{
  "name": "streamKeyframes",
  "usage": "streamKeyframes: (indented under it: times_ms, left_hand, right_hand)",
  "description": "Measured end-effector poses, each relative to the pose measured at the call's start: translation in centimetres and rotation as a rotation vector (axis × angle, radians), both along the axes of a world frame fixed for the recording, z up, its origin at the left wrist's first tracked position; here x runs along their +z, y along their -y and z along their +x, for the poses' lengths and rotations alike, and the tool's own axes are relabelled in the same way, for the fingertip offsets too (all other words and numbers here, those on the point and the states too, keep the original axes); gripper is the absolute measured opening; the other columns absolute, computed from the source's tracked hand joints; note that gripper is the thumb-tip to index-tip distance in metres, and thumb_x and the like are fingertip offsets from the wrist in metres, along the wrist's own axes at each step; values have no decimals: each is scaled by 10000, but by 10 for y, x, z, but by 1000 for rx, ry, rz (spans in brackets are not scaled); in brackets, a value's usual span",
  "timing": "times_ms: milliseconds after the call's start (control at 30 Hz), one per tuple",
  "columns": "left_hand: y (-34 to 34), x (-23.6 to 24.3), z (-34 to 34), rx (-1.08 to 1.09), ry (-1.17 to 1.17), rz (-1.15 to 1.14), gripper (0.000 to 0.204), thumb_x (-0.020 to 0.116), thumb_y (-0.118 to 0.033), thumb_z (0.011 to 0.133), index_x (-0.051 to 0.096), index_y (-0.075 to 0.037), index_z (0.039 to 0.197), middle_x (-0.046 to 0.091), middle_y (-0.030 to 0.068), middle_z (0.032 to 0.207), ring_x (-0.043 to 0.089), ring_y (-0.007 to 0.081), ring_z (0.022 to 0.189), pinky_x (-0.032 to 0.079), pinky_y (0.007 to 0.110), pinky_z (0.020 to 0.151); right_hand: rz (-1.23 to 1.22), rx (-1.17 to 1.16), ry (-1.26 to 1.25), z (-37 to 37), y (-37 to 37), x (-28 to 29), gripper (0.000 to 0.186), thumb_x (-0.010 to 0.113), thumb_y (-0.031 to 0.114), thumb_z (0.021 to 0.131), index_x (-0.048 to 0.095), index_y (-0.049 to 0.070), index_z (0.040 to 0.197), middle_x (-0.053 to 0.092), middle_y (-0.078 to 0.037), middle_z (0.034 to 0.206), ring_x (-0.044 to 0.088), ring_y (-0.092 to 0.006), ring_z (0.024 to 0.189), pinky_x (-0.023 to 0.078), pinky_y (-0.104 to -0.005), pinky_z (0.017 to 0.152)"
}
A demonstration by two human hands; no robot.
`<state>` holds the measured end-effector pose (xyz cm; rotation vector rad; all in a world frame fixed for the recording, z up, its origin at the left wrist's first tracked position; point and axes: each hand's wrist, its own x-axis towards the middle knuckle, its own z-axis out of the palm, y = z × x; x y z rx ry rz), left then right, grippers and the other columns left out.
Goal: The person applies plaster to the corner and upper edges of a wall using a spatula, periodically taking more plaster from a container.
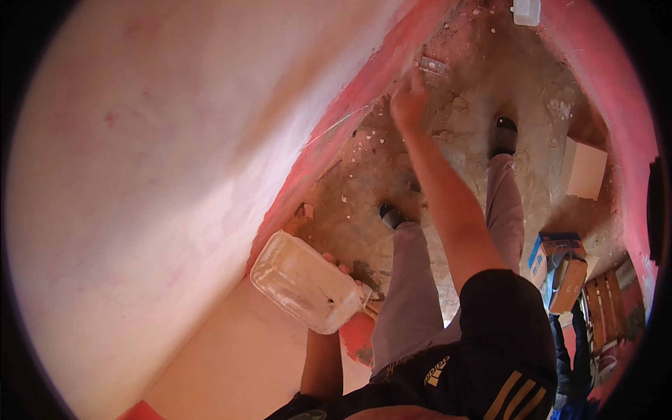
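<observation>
My left hand (337,263) grips a shallow, rectangular white plastic container (302,281) at the lower middle, close to the wall. Its fingers wrap the far right edge, and the container's surface is smeared and stained. My right arm stretches far ahead, and my right hand (409,105) is closed beside the foot of the left wall. Motion blurs the fingers, so what they hold is unclear. Just past them is a small flat grey piece (432,65) with pale spots; whether my hand touches it cannot be told.
A pale wall (175,140) with a pink lower band (325,133) fills the left. The dirty floor (455,115) carries light splatters. To the right are a pale box (586,170), a blue-and-white carton (542,255) and a slatted wooden piece (605,308). A white container (526,12) stands far ahead.
</observation>
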<state>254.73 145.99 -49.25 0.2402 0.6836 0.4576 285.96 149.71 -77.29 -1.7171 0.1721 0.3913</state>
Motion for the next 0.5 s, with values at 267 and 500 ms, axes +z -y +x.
streamKeyframes:
  times_ms: [267,500]
  left_hand:
    - [-5,-12,16,-55,6,-33,822,691,-492,844,320,-76,1449,443,158,1370,439,367,1269,378,656,1022]
    - [0,-6,37,-103,-80,39,830,716,-461,830,321,-57,1437,468,183,1339,456,367,1249,437,628,985]
  right_hand:
    - [157,362,140,-110,-28,-55,322,563,166,923,638,129,1234,688,-184,847,686,-284,799,498,-430,725]
    - [130,-102,-45,113,21,-48,282,508,203,971,644,-26,876,640,-142,693,624,-243,606,474,-400,578]
